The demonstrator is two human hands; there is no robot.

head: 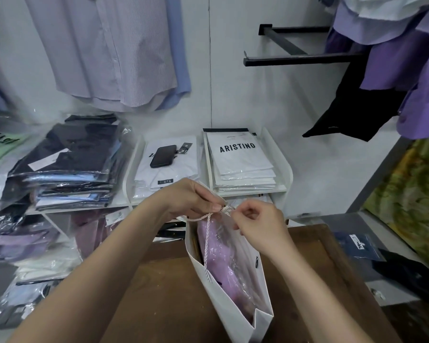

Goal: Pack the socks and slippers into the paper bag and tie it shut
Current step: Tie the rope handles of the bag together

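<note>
Presently: cord [223, 209] ends between hands; left hand [191, 199] and right hand [258, 225] each pinch one, above bag [223, 300] mouth.

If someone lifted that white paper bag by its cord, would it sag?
Probably holds its shape: the paper bag stands with crisp folds on the wooden table. It looks light: what shows inside is a pink plastic-wrapped item. Tall and narrow, it may tip easily; the left hand and right hand pinch the twisted cord at its mouth.

White wall [233, 82] — brown table [159, 293]
</note>
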